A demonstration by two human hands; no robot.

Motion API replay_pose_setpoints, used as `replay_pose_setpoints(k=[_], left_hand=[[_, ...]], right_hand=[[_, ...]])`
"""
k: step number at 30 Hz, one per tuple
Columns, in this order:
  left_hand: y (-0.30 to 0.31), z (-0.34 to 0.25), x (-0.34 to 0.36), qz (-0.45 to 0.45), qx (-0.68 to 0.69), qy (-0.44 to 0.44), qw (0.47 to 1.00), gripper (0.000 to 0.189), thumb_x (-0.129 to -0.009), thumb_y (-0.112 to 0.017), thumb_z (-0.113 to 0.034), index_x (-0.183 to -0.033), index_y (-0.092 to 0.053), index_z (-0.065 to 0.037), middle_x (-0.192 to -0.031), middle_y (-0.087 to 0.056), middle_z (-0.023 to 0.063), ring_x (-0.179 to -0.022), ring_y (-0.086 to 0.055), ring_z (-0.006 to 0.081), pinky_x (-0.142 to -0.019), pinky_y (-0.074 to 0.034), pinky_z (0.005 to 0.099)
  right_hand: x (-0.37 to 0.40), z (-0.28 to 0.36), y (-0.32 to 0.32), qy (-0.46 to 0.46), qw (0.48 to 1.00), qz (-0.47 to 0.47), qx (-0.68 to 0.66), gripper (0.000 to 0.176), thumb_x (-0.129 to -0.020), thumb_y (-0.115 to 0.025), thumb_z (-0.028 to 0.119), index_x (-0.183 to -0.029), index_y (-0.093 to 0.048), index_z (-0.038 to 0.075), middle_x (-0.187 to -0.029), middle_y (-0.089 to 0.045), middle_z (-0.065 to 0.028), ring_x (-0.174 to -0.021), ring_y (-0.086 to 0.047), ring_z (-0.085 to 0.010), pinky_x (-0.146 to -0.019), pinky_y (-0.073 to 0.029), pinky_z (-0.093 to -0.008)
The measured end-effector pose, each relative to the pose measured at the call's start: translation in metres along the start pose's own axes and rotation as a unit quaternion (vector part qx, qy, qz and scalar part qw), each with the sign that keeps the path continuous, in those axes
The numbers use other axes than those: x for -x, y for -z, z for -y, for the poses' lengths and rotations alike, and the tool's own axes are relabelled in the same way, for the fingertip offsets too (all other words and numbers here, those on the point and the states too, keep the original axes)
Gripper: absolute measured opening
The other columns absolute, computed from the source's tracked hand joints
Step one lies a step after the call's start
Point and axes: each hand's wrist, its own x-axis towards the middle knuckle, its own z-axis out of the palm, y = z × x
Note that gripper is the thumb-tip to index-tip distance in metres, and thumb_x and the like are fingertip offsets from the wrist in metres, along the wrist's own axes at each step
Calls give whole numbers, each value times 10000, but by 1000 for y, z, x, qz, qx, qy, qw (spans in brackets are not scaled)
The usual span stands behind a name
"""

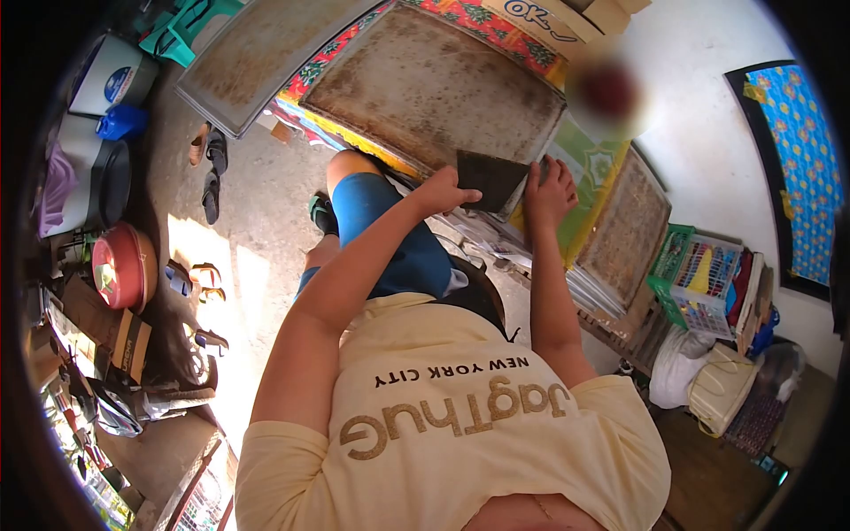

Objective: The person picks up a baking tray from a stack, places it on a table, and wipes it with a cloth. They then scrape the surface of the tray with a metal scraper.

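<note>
My left hand (445, 191) pinches the left side of a dark, flat, four-cornered sheet (492, 180), thumb lying on top of it. The sheet overlaps the near right corner of a large, brown-stained metal tray (434, 84). At the sheet's right edge is my right hand (551, 190), its thumb close to the sheet and its fingers apart, reaching over the green and yellow covering. The tray rests on a table with a red patterned cover (496, 31).
A second stained tray (270, 53) stands to the left and another (624, 226) to the right. Crates (699, 274) sit along the right wall. Slippers (211, 199) lie on the floor, with a red basin (119, 265) and a cardboard box (131, 345) further left. A cardboard carton (540, 22) is at the back.
</note>
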Motion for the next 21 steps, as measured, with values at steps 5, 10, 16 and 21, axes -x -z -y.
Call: replay_pose_setpoints(k=[5, 10, 16, 21], left_hand=[[-3, -4, 3, -8, -12, 3, 1000, 196, -844, -743, -175, -861, -665, 4, -565, -528, 17, -422, -456, 103, -403, -397, 269], [-5, -12, 8, -16, -30, -6, 999, 209, -844, -739, -185, -865, -659, 7, -567, -521, 14, -435, -454, 104, -414, -396, 272], [-4, -13, 15, -83, -34, -45, 995, 218, -843, -735, -202, -825, -656, 0, -574, -533, 29, -450, -479, 118, -443, -409, 304], [-8, 1, 10, -88, -103, -44, 990, 257, -834, -740, -219, -769, -637, 8, -567, -536, 44, -452, -515, 129, -440, -417, 319]], right_hand=[[0, 0, -1, 1, 1000, -3, -3, 437, -962, -514, 477, -1284, -596, 193, -1394, -503, -67, -1318, -412, -285, -1076, -247, -489], [0, -2, -1, 9, 1000, -9, -17, 437, -956, -523, 477, -1274, -597, 186, -1380, -506, -83, -1314, -409, -290, -1074, -247, -501], [1, 1, 3, 1, 1000, 0, -18, 448, -958, -515, 482, -1277, -594, 178, -1385, -501, -86, -1321, -399, -291, -1084, -235, -501], [0, 0, 3, 7, 1000, 1, -22, 456, -960, -505, 485, -1281, -589, 172, -1389, -496, -90, -1324, -395, -296, -1091, -231, -496]])
